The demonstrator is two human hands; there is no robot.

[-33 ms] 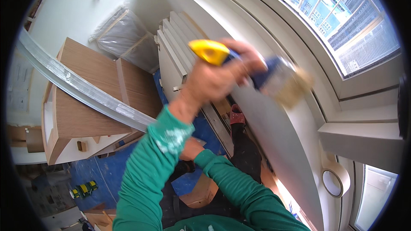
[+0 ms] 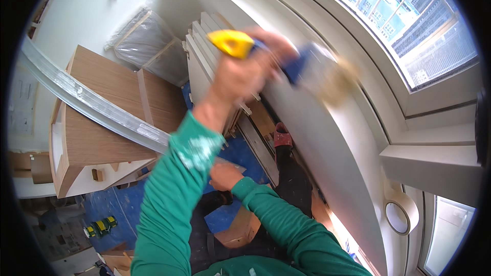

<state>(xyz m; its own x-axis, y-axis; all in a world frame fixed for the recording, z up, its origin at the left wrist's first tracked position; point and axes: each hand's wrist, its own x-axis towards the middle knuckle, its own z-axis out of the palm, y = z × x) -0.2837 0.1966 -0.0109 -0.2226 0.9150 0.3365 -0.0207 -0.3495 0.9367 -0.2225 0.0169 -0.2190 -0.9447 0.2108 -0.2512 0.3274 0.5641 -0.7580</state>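
Observation:
My left hand [image 2: 243,69] is raised in the centre, closed on the yellow-and-blue handle [image 2: 227,41] of a wide paintbrush, whose pale bristles [image 2: 337,82] are blurred and point right over the curved white ledge [image 2: 337,143] below the window. Lower down, beneath my left arm, my right hand [image 2: 224,176] is closed around a flat greyish thing [image 2: 230,163] that is partly hidden and too small to name. Both my sleeves are green, the left cuff marked with white.
A curved metal strip [image 2: 97,99] crosses a wooden cabinet [image 2: 97,143] at left. White boards [image 2: 197,64] and a wrapped panel [image 2: 143,41] lean at the back. A tape roll [image 2: 399,214] hangs at right. Blue sheeting [image 2: 107,202] lies underfoot, with green-and-yellow items [image 2: 99,227].
My left hand and the brush have moved up and a little to the left. My right hand shows more, as my left arm has shifted slightly left.

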